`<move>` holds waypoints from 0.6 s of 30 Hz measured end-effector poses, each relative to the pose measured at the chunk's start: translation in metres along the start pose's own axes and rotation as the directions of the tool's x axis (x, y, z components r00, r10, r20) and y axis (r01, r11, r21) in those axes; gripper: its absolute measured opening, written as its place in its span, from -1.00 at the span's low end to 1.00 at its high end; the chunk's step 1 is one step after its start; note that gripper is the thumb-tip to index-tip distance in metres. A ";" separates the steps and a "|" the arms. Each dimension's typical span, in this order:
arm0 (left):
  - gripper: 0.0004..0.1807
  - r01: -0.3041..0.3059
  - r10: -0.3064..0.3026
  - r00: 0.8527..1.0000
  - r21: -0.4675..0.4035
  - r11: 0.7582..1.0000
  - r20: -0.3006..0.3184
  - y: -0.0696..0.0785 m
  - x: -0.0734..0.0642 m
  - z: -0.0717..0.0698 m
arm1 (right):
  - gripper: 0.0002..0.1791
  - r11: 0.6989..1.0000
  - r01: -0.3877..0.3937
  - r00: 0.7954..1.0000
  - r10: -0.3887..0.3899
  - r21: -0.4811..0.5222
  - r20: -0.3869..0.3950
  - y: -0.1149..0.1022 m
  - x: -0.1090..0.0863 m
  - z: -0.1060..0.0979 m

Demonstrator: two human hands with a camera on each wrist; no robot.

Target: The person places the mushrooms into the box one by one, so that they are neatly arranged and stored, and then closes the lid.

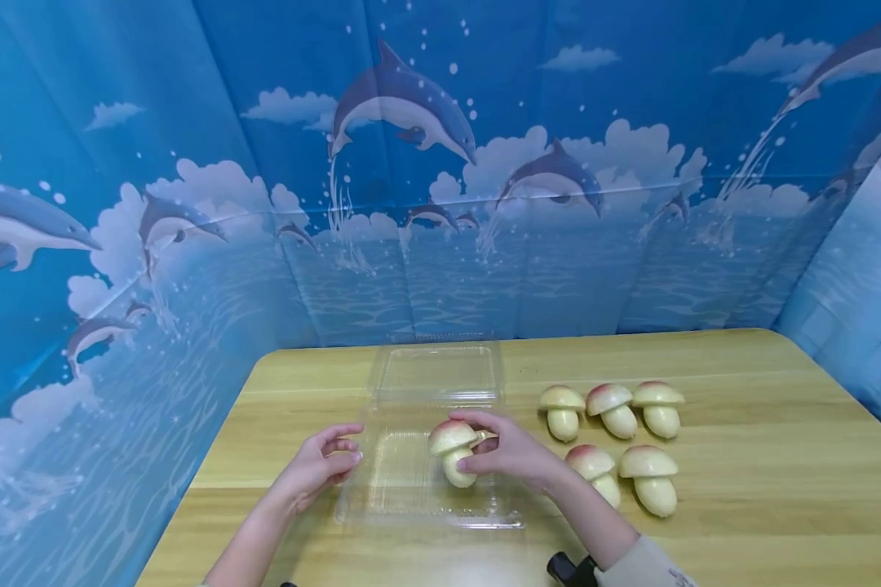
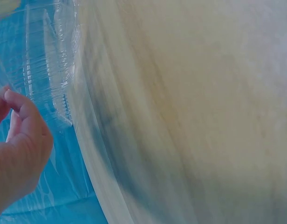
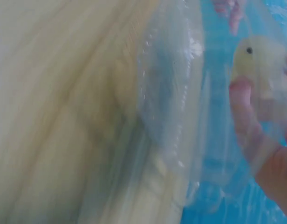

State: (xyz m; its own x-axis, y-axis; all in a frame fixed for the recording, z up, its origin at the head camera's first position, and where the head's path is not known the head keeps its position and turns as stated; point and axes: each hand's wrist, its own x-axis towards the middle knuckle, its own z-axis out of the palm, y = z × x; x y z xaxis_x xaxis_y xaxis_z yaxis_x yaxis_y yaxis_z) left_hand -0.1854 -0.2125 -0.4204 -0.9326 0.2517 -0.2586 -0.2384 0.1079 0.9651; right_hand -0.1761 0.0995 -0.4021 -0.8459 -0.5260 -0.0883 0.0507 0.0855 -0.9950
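Left forearm (image 1: 253, 534) angles inward, right hand (image 1: 510, 450) pinches mushroom (image 1: 449, 441)

Fingers loosely bent and empty, the left hand (image 1: 321, 463) is beside the clear container (image 1: 399, 483). Over the container, right thumb and fingers grip the mushroom, stalk toward the person. Five more mushrooms (image 1: 652, 466) lie farther right.

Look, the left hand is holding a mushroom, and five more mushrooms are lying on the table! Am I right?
Almost! It's the right hand that holds the mushroom; the left hand has none. The head view shows it. The five more mushrooms are indeed lying on the table.
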 end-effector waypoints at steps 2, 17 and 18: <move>-0.40 0.003 -0.003 1.000 -0.004 1.000 0.002 -0.001 -0.001 -0.001 | -0.22 1.000 0.001 1.000 -0.001 -0.019 0.003 0.002 0.005 0.008; -0.38 -0.005 0.006 1.000 -0.012 1.000 0.030 -0.003 -0.001 -0.003 | -0.21 0.998 -0.031 0.998 0.033 0.054 -0.047 0.015 0.034 0.048; -0.38 -0.005 0.005 1.000 -0.010 1.000 0.030 -0.003 -0.001 -0.003 | -0.21 0.998 -0.036 0.998 0.039 0.056 -0.058 0.016 0.035 0.050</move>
State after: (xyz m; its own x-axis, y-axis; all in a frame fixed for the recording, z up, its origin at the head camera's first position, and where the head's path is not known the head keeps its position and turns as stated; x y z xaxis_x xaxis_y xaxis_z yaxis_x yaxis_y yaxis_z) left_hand -0.1846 -0.2162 -0.4231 -0.9253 0.2808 -0.2548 -0.2367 0.0970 0.9667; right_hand -0.1789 0.0402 -0.4236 -0.8727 -0.4722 -0.1246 0.1108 0.0569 -0.9922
